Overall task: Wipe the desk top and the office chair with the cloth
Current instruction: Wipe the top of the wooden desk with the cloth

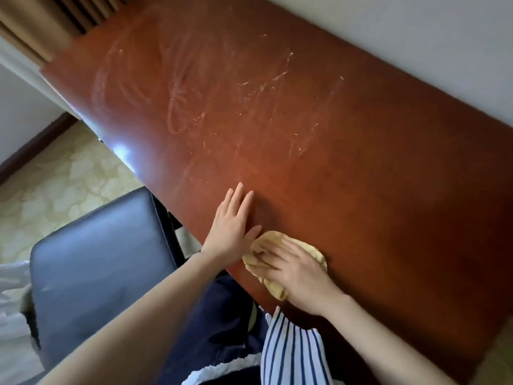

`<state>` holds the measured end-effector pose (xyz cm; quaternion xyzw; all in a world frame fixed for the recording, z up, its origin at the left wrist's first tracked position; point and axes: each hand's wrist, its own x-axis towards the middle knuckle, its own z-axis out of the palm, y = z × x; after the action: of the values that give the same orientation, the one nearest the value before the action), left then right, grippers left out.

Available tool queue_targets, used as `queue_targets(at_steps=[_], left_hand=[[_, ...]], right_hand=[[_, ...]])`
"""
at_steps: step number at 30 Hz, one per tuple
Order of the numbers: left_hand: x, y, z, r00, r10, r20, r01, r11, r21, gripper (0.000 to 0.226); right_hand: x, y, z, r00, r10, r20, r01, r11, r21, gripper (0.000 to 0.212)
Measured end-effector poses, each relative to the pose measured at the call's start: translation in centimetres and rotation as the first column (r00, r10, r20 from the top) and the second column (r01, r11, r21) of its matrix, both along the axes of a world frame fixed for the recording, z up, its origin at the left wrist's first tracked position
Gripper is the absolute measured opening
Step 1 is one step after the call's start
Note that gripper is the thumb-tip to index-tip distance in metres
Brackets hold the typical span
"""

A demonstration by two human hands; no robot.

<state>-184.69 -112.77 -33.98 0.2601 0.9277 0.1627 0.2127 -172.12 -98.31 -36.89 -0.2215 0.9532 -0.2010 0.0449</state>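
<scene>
A reddish-brown desk top (319, 140) runs from upper left to lower right, with pale dusty streaks over its far half. Near its front edge lies a crumpled yellow cloth (270, 241). My right hand (297, 269) presses flat on the cloth with straight fingers pointing left. My left hand (231, 226) rests flat on the bare desk just left of the cloth, fingers straight and spread. The dark blue office chair (97, 259) stands left of the desk's front edge, beside my left forearm.
A white wall (416, 37) borders the desk's far side. Patterned beige carpet (63, 173) lies beyond the chair, with brown curtains (41, 18) at top left. White fabric (11, 301) shows at the left edge. My dark trousers and striped top fill the bottom middle.
</scene>
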Motion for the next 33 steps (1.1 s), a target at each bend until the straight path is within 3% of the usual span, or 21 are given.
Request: queue_targets(at_steps=[4, 8, 12, 19, 25, 33], left_hand=[[-1.7, 1.9, -1.4, 0.988, -0.153, -0.027, 0.148, 0.981, -0.125, 0.083], [-2.6, 3.1, -2.3, 0.970, -0.211, -0.122, 0.191, 0.969, -0.155, 0.084], [-4.1, 3.2, -3.1, 0.965, -0.188, -0.184, 0.164, 0.977, -0.137, 0.071], [-4.3, 2.9, -3.9, 0.961, -0.188, -0.201, 0.185, 0.982, -0.035, 0.061], [-4.5, 2.9, -4.0, 0.974, -0.131, -0.187, 0.131, 0.991, -0.013, 0.062], [-4.7, 3.0, -4.2, 0.977, -0.116, -0.179, 0.112, 0.993, -0.033, 0.062]], right_hand=[[2.7, 1.7, 0.6, 0.938, -0.337, 0.086, 0.331, 0.940, 0.079, 0.059], [3.5, 4.0, 1.0, 0.777, -0.612, 0.148, 0.597, 0.791, 0.134, 0.076], [1.4, 8.0, 1.1, 0.684, -0.709, 0.173, 0.675, 0.705, 0.220, 0.081], [-8.9, 15.1, 0.9, 0.517, -0.838, 0.176, 0.787, 0.546, 0.287, 0.052], [-17.9, 14.2, 0.0, 0.553, -0.822, 0.134, 0.754, 0.563, 0.340, 0.056], [-17.1, 9.0, -0.6, 0.837, -0.545, 0.045, 0.511, 0.809, 0.291, 0.064]])
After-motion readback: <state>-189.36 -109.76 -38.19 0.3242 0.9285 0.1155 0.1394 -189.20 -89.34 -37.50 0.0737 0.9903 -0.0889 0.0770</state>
